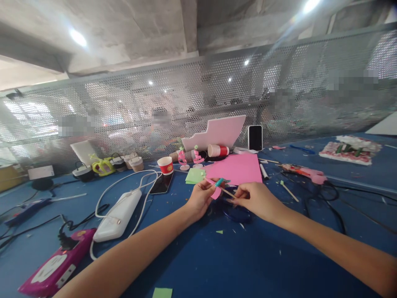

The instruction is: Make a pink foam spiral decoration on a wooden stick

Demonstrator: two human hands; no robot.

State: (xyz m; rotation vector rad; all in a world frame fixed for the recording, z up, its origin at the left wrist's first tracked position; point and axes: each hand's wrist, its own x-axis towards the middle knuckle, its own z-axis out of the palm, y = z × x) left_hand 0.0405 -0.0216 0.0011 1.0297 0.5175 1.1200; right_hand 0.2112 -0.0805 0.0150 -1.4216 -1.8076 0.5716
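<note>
My left hand (200, 198) pinches a pink foam or paper strip (216, 193), which curls down past the fingertips. My right hand (259, 202) is closed on the lower end of a thin wooden stick (228, 192). The stick slants up toward the strip, and a small teal piece (219, 182) sits at its upper end; I cannot tell whether the piece is fixed to it. Beneath the hands lies a dark blue round object (237, 213), partly hidden. Just behind are a bright pink sheet (237, 169) and green paper pieces (194, 175).
Two small pink figures (182, 159) stand behind the green paper. A paper cup (165, 165) is by a phone (161, 184). To the left are a white power bank (118, 217) and a magenta power strip (58, 265) with cables. A pink glue gun (305, 173) lies right.
</note>
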